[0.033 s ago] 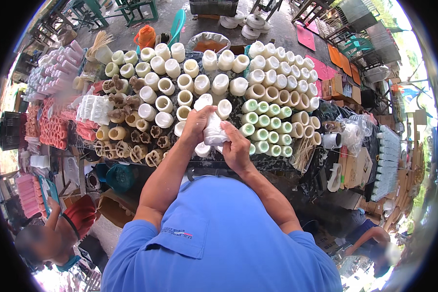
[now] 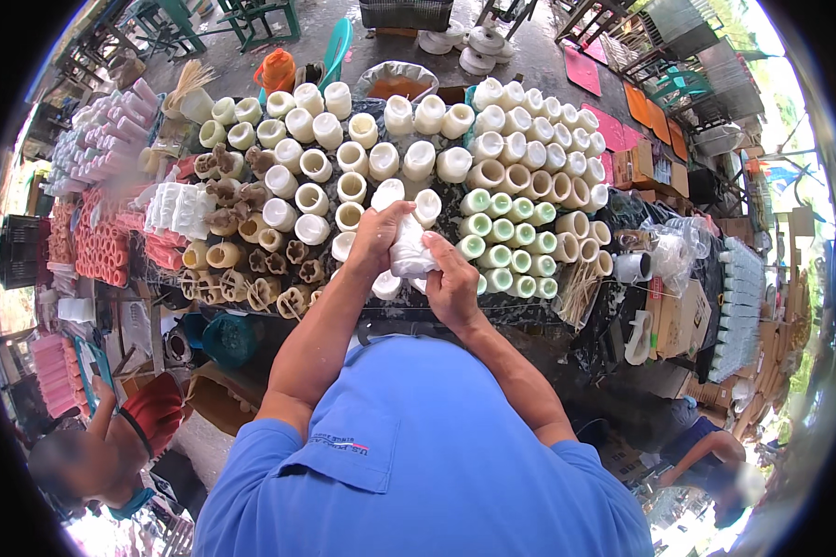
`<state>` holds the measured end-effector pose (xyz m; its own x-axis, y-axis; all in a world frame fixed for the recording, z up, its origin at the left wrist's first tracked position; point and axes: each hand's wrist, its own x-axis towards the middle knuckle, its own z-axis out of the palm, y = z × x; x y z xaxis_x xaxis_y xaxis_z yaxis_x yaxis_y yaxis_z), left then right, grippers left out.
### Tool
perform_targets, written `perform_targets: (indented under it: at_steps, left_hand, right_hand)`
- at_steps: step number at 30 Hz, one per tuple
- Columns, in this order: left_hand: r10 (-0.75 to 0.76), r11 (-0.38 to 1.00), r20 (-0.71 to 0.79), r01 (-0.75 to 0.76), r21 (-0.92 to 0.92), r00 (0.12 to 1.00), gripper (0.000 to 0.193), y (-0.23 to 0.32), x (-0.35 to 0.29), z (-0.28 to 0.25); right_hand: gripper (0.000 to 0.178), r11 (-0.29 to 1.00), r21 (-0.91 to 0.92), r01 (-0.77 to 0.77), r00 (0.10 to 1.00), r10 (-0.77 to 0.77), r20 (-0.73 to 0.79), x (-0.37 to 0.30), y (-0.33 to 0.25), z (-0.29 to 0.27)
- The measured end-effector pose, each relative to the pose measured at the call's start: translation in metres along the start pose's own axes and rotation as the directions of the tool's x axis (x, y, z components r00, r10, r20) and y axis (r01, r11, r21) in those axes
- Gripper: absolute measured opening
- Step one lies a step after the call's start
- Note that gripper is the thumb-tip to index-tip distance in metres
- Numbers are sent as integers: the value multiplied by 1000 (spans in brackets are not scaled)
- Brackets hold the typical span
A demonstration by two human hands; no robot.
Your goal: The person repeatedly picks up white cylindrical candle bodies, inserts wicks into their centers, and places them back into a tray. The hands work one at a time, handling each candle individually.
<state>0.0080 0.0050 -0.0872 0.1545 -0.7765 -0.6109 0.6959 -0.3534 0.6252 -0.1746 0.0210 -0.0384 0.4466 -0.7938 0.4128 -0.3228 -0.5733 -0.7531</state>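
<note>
Over the near edge of the table I hold a white, ridged, wax-like piece (image 2: pixel 411 249) with both hands. My left hand (image 2: pixel 379 237) is wrapped round its left side, thumb across the top. At its right side the fingers of my right hand (image 2: pixel 451 284) are closed against it. Just beyond stand white cylinders (image 2: pixel 427 206) with rounded rims, partly hidden by my hands. To the right are rows of pale cups with green centres (image 2: pixel 499 232). On the left side stand several hollow cream-coloured cylinders (image 2: pixel 312 198).
Brown flower-shaped moulds (image 2: pixel 297 251) and pink pieces (image 2: pixel 102 237) crowd the left. Thin sticks (image 2: pixel 581 290) lie at the near right, with cardboard boxes (image 2: pixel 683 320) beyond. An open sack (image 2: pixel 395 82) stands behind the table. Two other people are at the lower left and lower right.
</note>
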Motion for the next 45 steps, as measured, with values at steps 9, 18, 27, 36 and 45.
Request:
perform_targets:
  at_steps: [9,18,27,36,45]
  left_hand:
    - [444,276,-14,-121,954,896,75,40,67,-2]
    - [514,-524,484,-188,831,708,48,12,119,23]
    - [434,-454,465,-258,853,772,85,44,94,9]
    - [598,372,395,-678,634,698,53,-11,-53,27]
    - [658,665,-243,-397,632,713,31,2,-14,27]
  right_hand:
    - [47,881,111,-459,883,467,-57,-47,21,-23]
    - [49,780,278,-561,818,574,37,-67,44,-23]
    - [30,377,694,-614,604,790,106,-58,62,-14]
    - [33,791,348,-503,814,569,-117,16,45,9]
    - [15,954,127,-273,962,270,34,28,4,42]
